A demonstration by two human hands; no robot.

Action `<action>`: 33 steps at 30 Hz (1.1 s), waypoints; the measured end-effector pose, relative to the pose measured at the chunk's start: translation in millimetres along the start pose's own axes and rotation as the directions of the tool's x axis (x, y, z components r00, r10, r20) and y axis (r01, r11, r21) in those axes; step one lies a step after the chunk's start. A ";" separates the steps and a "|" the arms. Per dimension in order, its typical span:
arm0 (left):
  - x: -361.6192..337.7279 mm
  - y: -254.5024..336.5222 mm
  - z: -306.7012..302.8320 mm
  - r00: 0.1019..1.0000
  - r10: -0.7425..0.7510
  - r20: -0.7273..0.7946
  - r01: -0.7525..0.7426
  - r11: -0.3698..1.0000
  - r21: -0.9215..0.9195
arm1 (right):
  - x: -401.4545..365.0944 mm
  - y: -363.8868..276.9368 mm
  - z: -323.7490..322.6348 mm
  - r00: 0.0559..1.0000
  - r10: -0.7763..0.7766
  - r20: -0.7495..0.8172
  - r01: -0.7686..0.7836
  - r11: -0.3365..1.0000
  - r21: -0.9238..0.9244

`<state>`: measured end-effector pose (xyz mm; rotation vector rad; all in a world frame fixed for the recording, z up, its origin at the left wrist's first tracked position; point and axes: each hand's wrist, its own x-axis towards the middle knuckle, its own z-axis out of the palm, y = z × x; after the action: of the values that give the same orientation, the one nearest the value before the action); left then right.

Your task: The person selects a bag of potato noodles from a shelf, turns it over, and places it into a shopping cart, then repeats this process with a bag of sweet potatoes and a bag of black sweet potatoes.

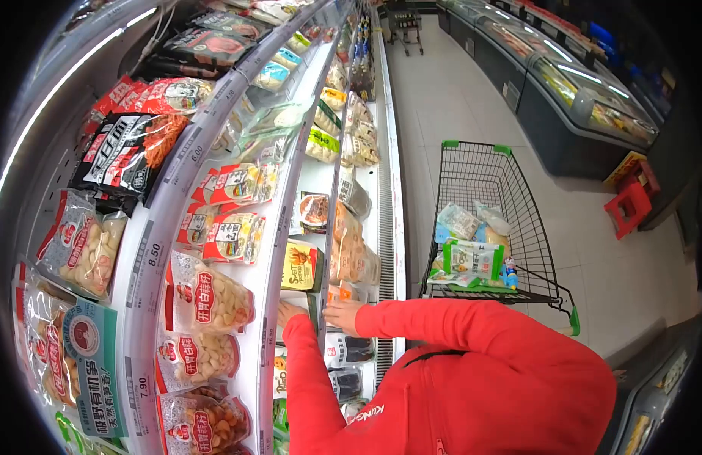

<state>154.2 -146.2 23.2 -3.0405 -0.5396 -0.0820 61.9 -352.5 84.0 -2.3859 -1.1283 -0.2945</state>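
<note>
Presently: left hand (292, 312), just below the yellow box (301, 265), grip unclear; right hand (345, 316), near the orange pack (343, 293), grip unclear. Step, seemingly: reaching into shelf (266, 326). Any shift calls for careful fingers.

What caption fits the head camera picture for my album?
Hands in among the snack-filled shelves, a shopping cart nearby.

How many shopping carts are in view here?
2. One black wire cart with green corners stands close by, on the right; one dark metal cart stands far off, near the top edge. Others may be hidden behind it.
</note>
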 end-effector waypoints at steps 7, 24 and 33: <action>-13.5 4.3 -13.6 0.996 -0.025 0.090 0.050 0.955 -0.293 | 85.2 37.3 74.9 0.993 -0.091 0.074 0.106 0.966 -0.237; 18.2 5.6 -40.1 0.967 -0.140 0.214 0.185 0.961 -0.207 | -1.2 21.1 6.7 0.984 0.103 -0.144 -0.094 0.993 0.064; 20.1 -13.5 -30.8 0.989 0.031 -0.147 -0.083 0.928 -0.363 | -283.5 -8.8 -120.6 0.703 0.606 -0.372 -0.663 0.748 -0.033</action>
<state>167.0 -128.6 55.7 -3.3732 -0.4703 -0.4384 -124.1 -598.3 81.3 -2.5639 -0.0754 -0.5406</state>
